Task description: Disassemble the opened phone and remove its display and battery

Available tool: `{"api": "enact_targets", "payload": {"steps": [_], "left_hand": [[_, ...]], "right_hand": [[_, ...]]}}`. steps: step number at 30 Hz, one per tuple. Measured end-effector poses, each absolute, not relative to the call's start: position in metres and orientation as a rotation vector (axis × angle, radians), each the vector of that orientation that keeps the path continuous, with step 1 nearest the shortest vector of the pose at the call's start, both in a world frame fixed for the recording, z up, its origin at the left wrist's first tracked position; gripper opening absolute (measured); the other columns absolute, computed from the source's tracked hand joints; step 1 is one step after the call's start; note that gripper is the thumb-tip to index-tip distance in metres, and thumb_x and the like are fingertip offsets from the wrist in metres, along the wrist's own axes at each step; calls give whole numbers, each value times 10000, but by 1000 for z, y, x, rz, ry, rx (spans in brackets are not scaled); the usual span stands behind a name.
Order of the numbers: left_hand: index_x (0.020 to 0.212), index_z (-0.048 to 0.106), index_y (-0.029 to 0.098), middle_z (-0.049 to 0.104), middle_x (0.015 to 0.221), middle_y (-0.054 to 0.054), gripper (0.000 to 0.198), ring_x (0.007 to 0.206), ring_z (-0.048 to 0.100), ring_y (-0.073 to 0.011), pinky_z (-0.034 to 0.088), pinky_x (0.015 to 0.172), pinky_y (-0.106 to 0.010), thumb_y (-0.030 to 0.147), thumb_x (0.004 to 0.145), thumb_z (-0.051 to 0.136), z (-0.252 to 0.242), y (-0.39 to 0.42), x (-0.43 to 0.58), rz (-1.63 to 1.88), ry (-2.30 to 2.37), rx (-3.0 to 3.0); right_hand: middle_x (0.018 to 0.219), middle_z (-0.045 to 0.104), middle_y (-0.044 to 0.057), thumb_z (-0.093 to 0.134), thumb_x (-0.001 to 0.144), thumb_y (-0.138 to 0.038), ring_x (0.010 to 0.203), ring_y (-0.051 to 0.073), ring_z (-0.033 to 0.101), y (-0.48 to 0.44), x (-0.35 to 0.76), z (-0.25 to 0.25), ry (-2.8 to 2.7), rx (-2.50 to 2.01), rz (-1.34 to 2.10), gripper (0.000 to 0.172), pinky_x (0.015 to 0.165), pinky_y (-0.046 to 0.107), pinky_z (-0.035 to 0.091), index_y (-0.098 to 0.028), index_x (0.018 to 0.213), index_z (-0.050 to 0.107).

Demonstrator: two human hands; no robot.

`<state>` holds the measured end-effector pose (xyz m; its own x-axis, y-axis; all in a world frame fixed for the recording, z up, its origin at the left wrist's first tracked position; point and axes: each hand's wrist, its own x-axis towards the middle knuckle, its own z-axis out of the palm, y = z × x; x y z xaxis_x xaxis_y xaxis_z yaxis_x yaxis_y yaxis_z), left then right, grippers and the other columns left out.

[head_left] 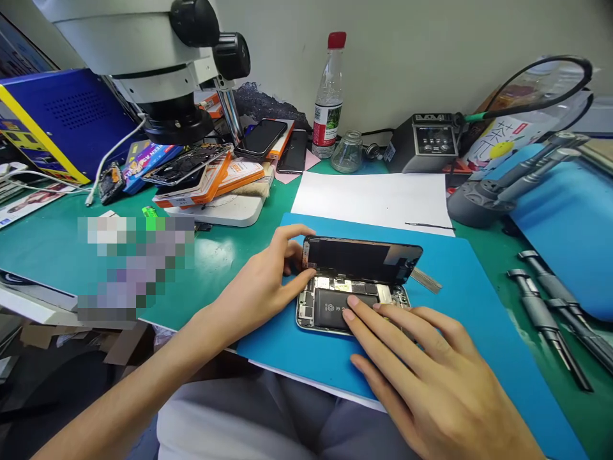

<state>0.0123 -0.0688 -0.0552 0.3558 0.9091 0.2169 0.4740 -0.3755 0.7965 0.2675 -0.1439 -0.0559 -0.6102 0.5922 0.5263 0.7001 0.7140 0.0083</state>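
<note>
Green table [215,249] bears a flat blue mat [479,313]; on it lies an opened, silver-edged smartphone body [342,285]. The left hand [263,275] pinches the raised black glass screen [352,257] between thumb and fingers; the right hand [431,364], fingers extended, grasping nothing, lies over the black rectangular battery [330,312]. Beyond sits white paper [368,198].

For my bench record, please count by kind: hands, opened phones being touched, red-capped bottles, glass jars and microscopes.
Hands: 2 (left hand, right hand)
Opened phone being touched: 1
Red-capped bottle: 1
Glass jar: 1
Microscope: 1
Total: 6
</note>
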Motion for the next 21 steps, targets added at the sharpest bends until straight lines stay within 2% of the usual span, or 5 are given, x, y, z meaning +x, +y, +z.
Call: {"api": "enact_targets", "payload": {"steps": [5, 11, 14, 21], "left_hand": [[1456, 369, 324, 617, 975, 44, 516, 841, 597, -134, 496, 825, -277, 195, 1028, 628, -56, -69, 12, 883, 1204, 2020], [1532, 356, 326, 625, 1006, 20, 561, 876, 621, -156, 519, 840, -304, 193, 1046, 602, -59, -69, 12, 872, 1208, 2092], [1545, 369, 333, 631, 1023, 7, 558, 894, 630, -169, 531, 853, -322, 203, 1052, 594, -59, -69, 11, 855, 1230, 2144], [1540, 374, 320, 629, 1037, 3, 566, 920, 634, -172, 535, 885, -316, 168, 1044, 601, -57, -68, 12, 857, 1213, 2183]], "right_hand": [[1348, 743, 48, 644, 1030, -175, 1196, 231, 663, -153, 272, -57, -2405, -956, -341, 281, 1064, 442, 446, -123, 1289, 741], [1531, 617, 55, 584, 1070, -250, 1357, 253, 589, -148, 260, -48, -2499, -962, -255, 395, 1164, 454, 400, -119, 1435, 659], [1545, 604, 74, 577, 1070, -269, 1390, 263, 568, -149, 242, -52, -2491, -987, -237, 423, 1217, 456, 373, -101, 1452, 645], [1462, 669, 88, 628, 1030, -177, 1333, 250, 621, -153, 226, -69, -2393, -1020, -268, 368, 1166, 437, 437, -96, 1384, 688]]}}
